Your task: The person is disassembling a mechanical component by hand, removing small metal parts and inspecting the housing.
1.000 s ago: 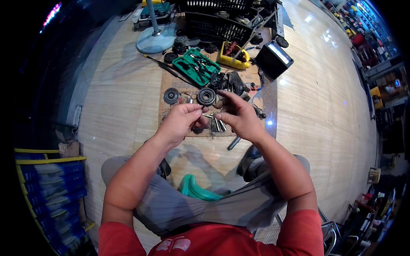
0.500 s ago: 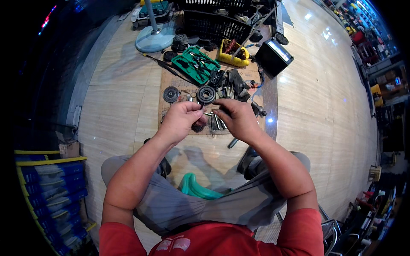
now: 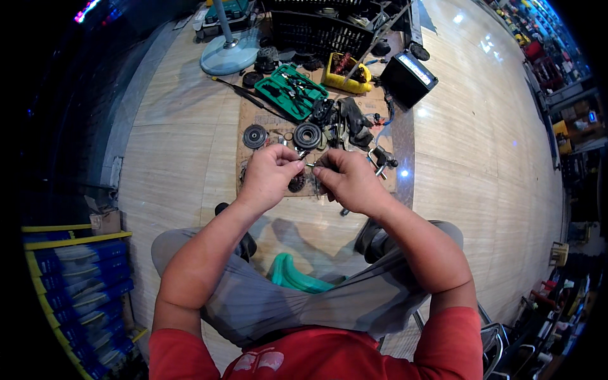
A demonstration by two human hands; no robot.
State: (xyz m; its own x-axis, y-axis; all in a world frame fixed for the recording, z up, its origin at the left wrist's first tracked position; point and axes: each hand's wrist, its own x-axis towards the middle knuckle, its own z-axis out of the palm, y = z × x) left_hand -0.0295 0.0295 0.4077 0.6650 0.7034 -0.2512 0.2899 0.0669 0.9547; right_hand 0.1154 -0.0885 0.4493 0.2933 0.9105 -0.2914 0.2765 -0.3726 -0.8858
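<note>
Over the cardboard, my left hand (image 3: 269, 174) is closed in a pinch, and a small dark piece (image 3: 304, 154) shows at its fingertips; its kind is unclear. Facing it, my right hand (image 3: 348, 178) is also closed, thumb against fingers. A thin shiny metal pin (image 3: 310, 164) bridges the short gap between the two hands, its right end at the right fingertips. Just beyond them lies a black ring-shaped part (image 3: 308, 135) with a round centre hole. A similar black round part (image 3: 254, 136) rests to its left. Below the fingers is a small dark toothed disc (image 3: 296, 183), partly covered.
Farther off are a green tool case (image 3: 292, 92), a yellow cut-open container (image 3: 346, 74) with reddish parts, a black battery (image 3: 408, 79) and a black crate (image 3: 320, 31). A dark cloth-like piece (image 3: 356, 120) lies right of the ring. A round stand base (image 3: 229, 57) stands far left.
My hands have come closer together, and the metal pin now shows between them. My right hand has shifted slightly down and left. The loose metal pieces under the hands are now mostly hidden.
</note>
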